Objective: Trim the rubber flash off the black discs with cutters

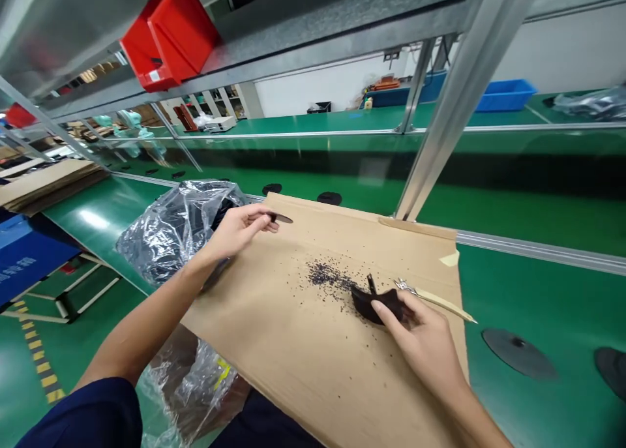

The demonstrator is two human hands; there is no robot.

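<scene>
Above the far left part of a cardboard sheet, my left hand pinches a thin, dark flat piece, seen nearly edge-on. My right hand grips a black curved part with a short upright peg, its fingers partly hidden behind it. The part is low over the cardboard, beside a scatter of tiny black bits. Just beyond my right fingers lie pliers or cutters with pale yellow handles. A dark object under my left forearm is mostly hidden.
A clear plastic bag of dark items sits left of the cardboard. Black round discs lie on the green bench at right. A metal post rises behind the cardboard. A red bin hangs overhead; another plastic bag is below.
</scene>
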